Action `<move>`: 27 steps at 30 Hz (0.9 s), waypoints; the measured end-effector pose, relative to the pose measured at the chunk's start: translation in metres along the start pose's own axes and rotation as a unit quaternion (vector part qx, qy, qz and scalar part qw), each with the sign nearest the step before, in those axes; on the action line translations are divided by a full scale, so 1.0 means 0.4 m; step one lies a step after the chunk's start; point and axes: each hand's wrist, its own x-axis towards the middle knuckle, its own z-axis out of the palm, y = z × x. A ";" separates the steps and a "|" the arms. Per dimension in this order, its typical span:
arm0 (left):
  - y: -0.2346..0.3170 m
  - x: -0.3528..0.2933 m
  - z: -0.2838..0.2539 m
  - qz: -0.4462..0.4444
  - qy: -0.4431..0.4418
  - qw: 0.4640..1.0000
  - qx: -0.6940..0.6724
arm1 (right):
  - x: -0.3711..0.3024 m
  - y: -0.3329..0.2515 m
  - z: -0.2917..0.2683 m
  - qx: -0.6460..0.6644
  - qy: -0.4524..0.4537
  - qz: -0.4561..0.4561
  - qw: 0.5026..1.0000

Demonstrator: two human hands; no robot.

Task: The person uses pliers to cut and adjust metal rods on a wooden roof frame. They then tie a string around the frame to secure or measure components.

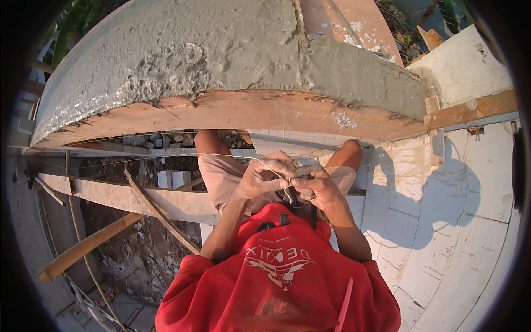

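A thin pale string [209,154] runs in from the left and crosses over my left hand [264,176]. My left fingers pinch it in front of my lap. Close against them, my right hand [319,186] is closed with thumb and fingertips together on the same string. A short loose end [288,195] hangs below the pinched fingers. Whether there is a knot between the fingertips is too small to tell.
Ahead of my knees spans a thick slab with rough grey cement [238,61] above a wooden form board [232,113]. White blockwork [442,205] lies at the right. Wooden planks [91,249] cross over rubble-strewn ground [138,249] at the lower left.
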 end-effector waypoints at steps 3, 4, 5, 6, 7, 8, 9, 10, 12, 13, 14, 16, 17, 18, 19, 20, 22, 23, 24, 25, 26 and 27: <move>0.009 -0.005 -0.007 -0.005 -0.024 1.000 0.020 | 0.003 0.002 -0.001 -0.039 0.010 0.012 0.999; 0.014 -0.006 -0.008 -0.013 -0.025 0.999 0.031 | 0.004 0.002 -0.001 -0.041 0.006 0.022 0.999; 0.018 -0.005 -0.008 -0.019 -0.029 0.998 0.045 | 0.004 0.003 -0.001 -0.043 0.001 0.031 0.999; 0.023 -0.003 -0.008 -0.025 -0.027 0.998 0.057 | 0.005 0.004 -0.001 -0.045 -0.007 0.036 0.998; 0.027 -0.001 -0.008 -0.030 -0.028 0.997 0.072 | 0.005 0.004 -0.002 -0.061 -0.002 0.051 0.997; 0.031 0.001 -0.008 -0.032 -0.029 0.995 0.090 | 0.005 0.004 -0.002 -0.077 0.000 0.061 0.995; 0.033 0.003 -0.007 -0.029 -0.034 0.994 0.094 | 0.005 0.004 -0.003 -0.098 0.005 0.072 0.993; 0.034 0.005 -0.007 -0.023 -0.040 0.994 0.102 | 0.004 0.003 -0.005 -0.096 -0.005 0.074 0.993; 0.035 0.004 -0.008 -0.019 -0.039 0.992 0.117 | 0.002 -0.002 -0.007 -0.100 -0.020 0.079 0.992; 0.034 0.002 -0.009 -0.020 -0.033 0.991 0.126 | 0.000 -0.004 -0.009 -0.110 -0.020 0.072 0.991; 0.033 -0.002 -0.010 -0.025 -0.029 0.990 0.138 | -0.002 -0.008 -0.010 -0.119 -0.021 0.065 0.991; 0.030 -0.012 -0.011 -0.044 -0.016 0.986 0.158 | -0.005 -0.011 -0.009 -0.130 -0.010 0.043 0.990; 0.028 -0.017 -0.010 -0.051 -0.009 0.984 0.173 | -0.007 -0.012 -0.007 -0.132 0.001 0.027 0.991; 0.024 -0.023 -0.002 -0.074 0.022 0.989 0.128 | -0.008 -0.010 -0.005 -0.134 0.013 0.013 0.991; 0.020 -0.029 0.009 -0.092 0.056 0.991 0.086 | -0.009 -0.007 -0.001 -0.151 0.037 -0.022 0.988; 0.017 -0.033 0.020 -0.109 0.090 0.989 0.043 | -0.007 -0.003 0.002 -0.167 0.061 -0.054 0.983; 0.014 -0.039 0.043 -0.147 0.098 0.984 -0.007 | -0.008 0.006 0.007 -0.190 0.097 -0.089 0.973; 0.014 -0.040 0.053 -0.158 0.102 0.982 -0.031 | -0.009 0.009 0.008 -0.197 0.108 -0.092 0.970; 0.011 -0.040 0.069 -0.167 0.116 0.978 -0.044 | -0.011 0.013 0.009 -0.202 0.130 -0.091 0.966; 0.011 -0.040 0.077 -0.180 0.127 0.974 -0.046 | -0.013 0.015 0.008 -0.187 0.120 -0.096 0.970; 0.012 -0.040 0.082 -0.186 0.133 0.972 -0.045 | -0.014 0.017 0.008 -0.170 0.122 -0.099 0.973; 0.012 -0.038 0.084 -0.184 0.136 0.973 -0.042 | -0.016 0.017 0.007 -0.152 0.123 -0.102 0.975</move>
